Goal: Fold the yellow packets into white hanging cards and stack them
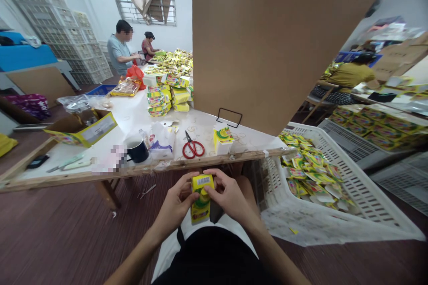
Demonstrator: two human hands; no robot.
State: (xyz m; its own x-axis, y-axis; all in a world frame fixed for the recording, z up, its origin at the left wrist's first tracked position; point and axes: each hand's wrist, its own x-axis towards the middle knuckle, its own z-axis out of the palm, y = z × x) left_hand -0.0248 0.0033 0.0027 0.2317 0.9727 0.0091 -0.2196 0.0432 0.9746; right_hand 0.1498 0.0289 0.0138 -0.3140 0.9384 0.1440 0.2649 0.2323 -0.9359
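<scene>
**Both hands gripping one yellow packet above your lap**

A brown cardboard sheet (277, 49) is standing upright at one o'clock from your hands, leaning on a thin wire stand at its lower left corner and hiding much of the room. The long white table (130, 116) is running away from you towards eleven o'clock, its wooden edge sitting just beyond your knuckles. At three o'clock a white plastic crate (364, 187) is resting tilted on the floor beside your knee, with loose yellow-green sachets (310, 169) lying along its upper side. Stacks of packets (167, 93) are piling up at twelve o'clock, further down the table. Two people (119, 49) are working at the far end, and a third person (349, 73) is sitting at two o'clock, right of the sheet. An open yellow carton (83, 129) is lying at ten o'clock. Nearer you, a black mug (137, 150), red-handled scissors (192, 147) and a small bundle of sachets (223, 139) are lining the table edge, left to right.

Your left hand (177, 202) is curling its fingers around the left side of the yellow packet (201, 198), thumb pressing on its front. Your right hand (229, 193) is pinching the packet's top right corner, fingers bent and close together. The packet is standing upright between both hands, below the table edge and over your lap, barcode at its top facing you
</scene>
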